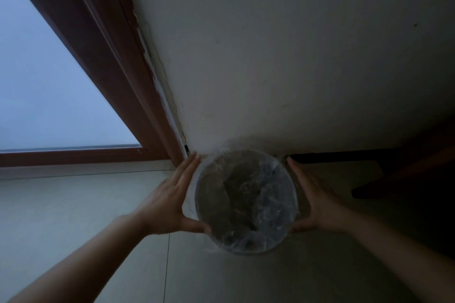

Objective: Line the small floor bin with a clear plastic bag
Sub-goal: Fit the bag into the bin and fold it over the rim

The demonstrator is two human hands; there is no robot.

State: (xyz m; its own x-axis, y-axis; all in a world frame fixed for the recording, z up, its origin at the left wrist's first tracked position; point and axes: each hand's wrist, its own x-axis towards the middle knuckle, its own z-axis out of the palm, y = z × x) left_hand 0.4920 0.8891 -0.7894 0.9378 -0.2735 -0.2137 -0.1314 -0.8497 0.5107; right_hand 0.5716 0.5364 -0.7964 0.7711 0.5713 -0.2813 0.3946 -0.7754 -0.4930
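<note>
A small round floor bin (pixel 246 249) stands on the tiled floor against the white wall, seen from above. A clear plastic bag (pixel 261 194) lies crinkled inside it, and its edge is folded over the rim. My left hand (pixel 170 202) is flat against the bin's left side, fingers straight and thumb on the near rim. My right hand (pixel 317 202) mirrors it on the right side, thumb at the near rim. Both hands press the bin and the bag's folded edge between them. The light is dim.
A brown wooden door frame (pixel 128 86) with a frosted glass pane (pixel 44 81) runs down to the floor left of the bin. Dark wooden furniture (pixel 403 170) stands at the right. Pale floor tiles (pixel 73 204) spread in front.
</note>
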